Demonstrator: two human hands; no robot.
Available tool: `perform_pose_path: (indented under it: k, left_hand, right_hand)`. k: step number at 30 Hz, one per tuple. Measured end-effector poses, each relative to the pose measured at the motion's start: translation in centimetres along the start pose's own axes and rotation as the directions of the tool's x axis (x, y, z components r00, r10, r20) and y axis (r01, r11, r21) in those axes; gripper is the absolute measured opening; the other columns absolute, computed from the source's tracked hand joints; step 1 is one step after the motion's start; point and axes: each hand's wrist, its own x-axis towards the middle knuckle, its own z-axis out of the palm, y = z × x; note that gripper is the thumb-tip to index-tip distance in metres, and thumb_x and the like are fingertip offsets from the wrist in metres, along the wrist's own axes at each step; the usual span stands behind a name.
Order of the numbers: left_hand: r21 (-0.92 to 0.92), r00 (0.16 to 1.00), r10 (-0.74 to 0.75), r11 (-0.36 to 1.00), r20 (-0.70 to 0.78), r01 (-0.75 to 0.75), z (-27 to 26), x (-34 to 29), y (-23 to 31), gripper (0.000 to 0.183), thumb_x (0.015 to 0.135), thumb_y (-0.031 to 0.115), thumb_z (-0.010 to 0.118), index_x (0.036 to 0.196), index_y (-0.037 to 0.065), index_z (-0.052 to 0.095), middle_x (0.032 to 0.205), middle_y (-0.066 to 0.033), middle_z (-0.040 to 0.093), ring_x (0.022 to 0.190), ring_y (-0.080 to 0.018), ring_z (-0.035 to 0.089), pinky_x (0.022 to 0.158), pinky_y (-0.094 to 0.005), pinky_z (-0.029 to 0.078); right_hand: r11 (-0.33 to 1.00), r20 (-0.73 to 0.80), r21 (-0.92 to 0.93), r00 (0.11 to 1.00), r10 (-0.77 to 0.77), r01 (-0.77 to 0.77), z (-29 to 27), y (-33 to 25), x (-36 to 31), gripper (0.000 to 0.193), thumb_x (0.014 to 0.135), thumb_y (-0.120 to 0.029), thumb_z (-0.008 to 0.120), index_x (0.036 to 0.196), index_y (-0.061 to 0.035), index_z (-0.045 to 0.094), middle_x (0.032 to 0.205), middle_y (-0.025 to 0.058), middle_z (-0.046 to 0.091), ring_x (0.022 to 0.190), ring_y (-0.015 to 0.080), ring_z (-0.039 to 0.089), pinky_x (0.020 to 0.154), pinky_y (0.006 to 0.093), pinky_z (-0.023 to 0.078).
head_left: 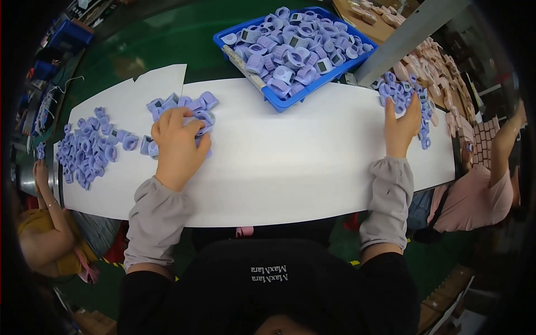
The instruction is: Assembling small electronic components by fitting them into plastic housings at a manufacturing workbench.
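Note:
My left hand (180, 146) bends its fingers over a small cluster of lavender plastic toy watches (207, 100), some with dark square screens. Its thumb and forefinger curl round watches at the cluster's near edge; the other fingertips are partly hidden. My right hand (403, 121) is raised at the right of the white table, thumb and fingers apart, with nothing visible between them. Just beyond it lies another pile of lavender watches (397, 92). Grey sleeves cover both my forearms.
A blue tray (271, 101) heaped with lavender watches stands at the table's far edge. A larger loose pile of watches (84, 148) lies far left. A grey post (410, 42) rises right of the tray, near many pink pieces (441, 78). Co-workers sit at both ends.

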Motion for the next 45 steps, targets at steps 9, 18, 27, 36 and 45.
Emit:
perform_pose_path:
  k: [9,18,27,36,45]
  left_hand:
    - [-0.894,0.892,0.063,-0.001,0.447,0.448,3.5,2.1,7.1,0.028,0.099,0.022,0.05,0.111,-0.002,0.057,0.098,-0.0031,0.061,0.09,-0.009,0.056,0.081,-0.0225,0.045]
    - [-0.854,0.85,0.234,-0.118,0.472,0.507,5.5,1.0,6.9,0.038,0.102,0.021,0.039,0.131,-0.003,0.044,0.121,-0.0097,0.056,0.111,-0.0154,0.053,0.098,-0.0315,0.042]
    - [-0.946,0.947,0.05,-0.04,0.318,0.32,5.0,1.3,7.0,0.033,0.094,0.008,0.053,0.125,0.001,0.043,0.11,-0.007,0.056,0.098,-0.0133,0.056,0.087,-0.0269,0.046]
    - [-0.844,0.87,0.077,-0.218,0.486,0.491,4.6,1.6,6.8,0.031,0.093,0.013,0.058,0.12,0.0,0.05,0.111,-0.0071,0.057,0.101,-0.0134,0.056,0.088,-0.0272,0.045]
    - [-0.88,0.862,0.186,0.033,0.471,0.473,4.0,1.2,6.9,0.034,0.1,0.02,0.045,0.126,-0.001,0.049,0.112,-0.0076,0.06,0.104,-0.0139,0.056,0.092,-0.0285,0.044]
  right_hand:
    - [0.25,0.307,0.947,0.788,-0.533,-0.2,-3.8,-16.0,-2.7,0.046,0.08,-0.003,0.064,0.125,-0.0003,0.054,0.12,0.0156,0.06,0.109,0.0292,0.058,0.094,0.0355,0.044]
    - [0.023,0.597,0.726,0.613,-0.517,-0.687,-2.5,-15.8,-5.3,0.046,0.085,-0.006,0.064,0.129,-0.0029,0.05,0.124,0.0125,0.057,0.114,0.0226,0.054,0.093,0.0321,0.044]
    - [-0.066,0.531,0.764,0.683,-0.502,-0.642,-2.5,-15.3,-5.1,0.029,0.082,0.003,0.063,0.11,-0.0012,0.054,0.125,0.0155,0.052,0.118,0.0235,0.048,0.101,0.0365,0.036]
    - [0.145,0.432,0.891,0.705,-0.563,-0.43,-2.7,-15.5,-5.9,0.025,0.077,0.003,0.069,0.098,-0.0033,0.056,0.117,0.0125,0.05,0.097,0.0192,0.052,0.078,0.0281,0.045]
    - [0.205,0.421,0.906,0.729,-0.539,-0.372,-3.1,-15.8,-4.7,0.052,0.076,0.001,0.067,0.126,-0.0032,0.051,0.128,0.014,0.046,0.107,0.0217,0.05,0.085,0.0299,0.043]
